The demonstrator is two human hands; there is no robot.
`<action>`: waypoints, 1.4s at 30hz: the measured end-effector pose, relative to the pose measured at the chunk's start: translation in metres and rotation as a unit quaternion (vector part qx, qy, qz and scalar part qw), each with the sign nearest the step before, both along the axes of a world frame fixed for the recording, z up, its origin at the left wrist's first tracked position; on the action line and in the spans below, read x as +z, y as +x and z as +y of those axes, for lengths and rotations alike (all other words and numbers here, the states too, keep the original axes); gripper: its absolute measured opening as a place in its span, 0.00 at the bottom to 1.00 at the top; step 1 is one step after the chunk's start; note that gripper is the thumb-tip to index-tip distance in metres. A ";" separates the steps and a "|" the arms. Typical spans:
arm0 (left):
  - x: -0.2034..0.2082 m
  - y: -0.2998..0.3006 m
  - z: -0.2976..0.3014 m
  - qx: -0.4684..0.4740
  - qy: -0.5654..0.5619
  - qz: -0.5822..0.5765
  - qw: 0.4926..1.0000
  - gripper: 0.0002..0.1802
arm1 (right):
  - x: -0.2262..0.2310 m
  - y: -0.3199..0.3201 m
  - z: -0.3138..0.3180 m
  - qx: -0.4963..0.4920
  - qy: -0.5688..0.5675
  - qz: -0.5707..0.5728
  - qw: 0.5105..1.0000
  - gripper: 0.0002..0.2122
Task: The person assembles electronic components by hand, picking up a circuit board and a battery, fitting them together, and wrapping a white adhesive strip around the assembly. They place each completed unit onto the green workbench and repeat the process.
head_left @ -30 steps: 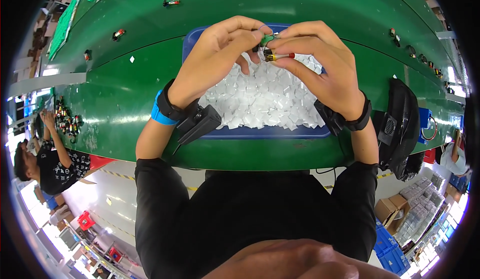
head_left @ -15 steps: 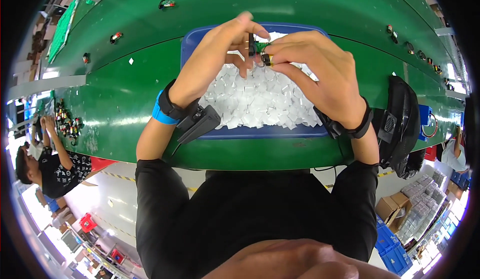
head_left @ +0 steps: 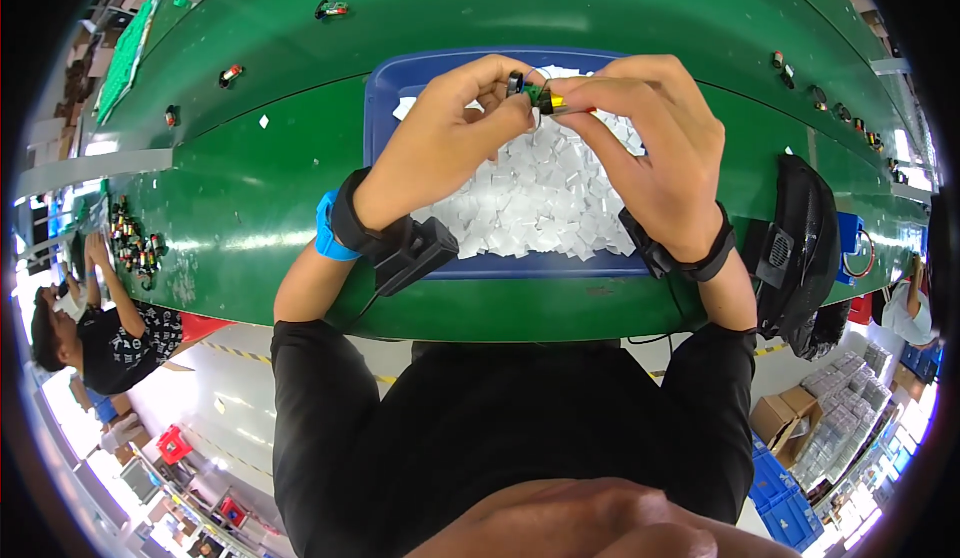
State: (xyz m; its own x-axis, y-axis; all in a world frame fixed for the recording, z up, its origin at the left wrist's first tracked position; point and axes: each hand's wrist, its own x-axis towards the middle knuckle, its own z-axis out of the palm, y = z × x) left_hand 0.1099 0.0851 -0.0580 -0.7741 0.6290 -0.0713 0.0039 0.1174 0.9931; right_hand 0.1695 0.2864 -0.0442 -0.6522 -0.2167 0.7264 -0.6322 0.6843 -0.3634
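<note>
Over the far half of a blue tray (head_left: 374, 123), both hands hold one small electronic assembly. It has a green circuit board (head_left: 533, 92), a black round part at its left end and a yellow-and-black cylinder (head_left: 552, 104) at its right. My left hand (head_left: 440, 138) is closed, its thumb and fingers pinching the board end. With thumb and forefinger, my right hand (head_left: 660, 133) grips the cylinder. Thin dark wire shows beside the board. Beneath my hands, the tray is filled with small white paper-like squares (head_left: 530, 203). Fingers partly hide the assembly.
Similar small assemblies lie about the green table (head_left: 250, 208), with a cluster (head_left: 135, 243) at the left. A black bag (head_left: 805, 248) sits right of the tray, beside a blue box (head_left: 850, 243). Another person (head_left: 110, 333) works at the left edge.
My left fingers, spread around the black part before, have closed on the board end. The assembly has turned and shifted slightly right, showing more of the yellow cylinder.
</note>
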 end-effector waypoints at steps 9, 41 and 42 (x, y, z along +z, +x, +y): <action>-0.003 0.002 0.002 -0.001 0.032 0.022 0.999 0.14 | -0.001 0.001 0.000 -0.039 -0.027 -0.003 0.999 0.14; 0.014 -0.001 -0.004 -0.031 0.005 0.054 0.998 0.17 | 0.004 -0.003 0.004 0.033 -0.037 -0.024 0.998 0.13; 0.014 -0.002 -0.004 -0.031 0.006 0.055 0.998 0.17 | 0.005 -0.003 0.005 0.044 -0.050 -0.038 0.997 0.13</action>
State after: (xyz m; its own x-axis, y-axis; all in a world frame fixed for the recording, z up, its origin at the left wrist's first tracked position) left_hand 0.1078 0.0812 -0.0443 -0.7358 0.6769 0.0191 0.1199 0.1024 0.9875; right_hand 0.1668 0.2917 -0.0396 -0.6881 -0.2047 0.6962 -0.6559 0.5858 -0.4761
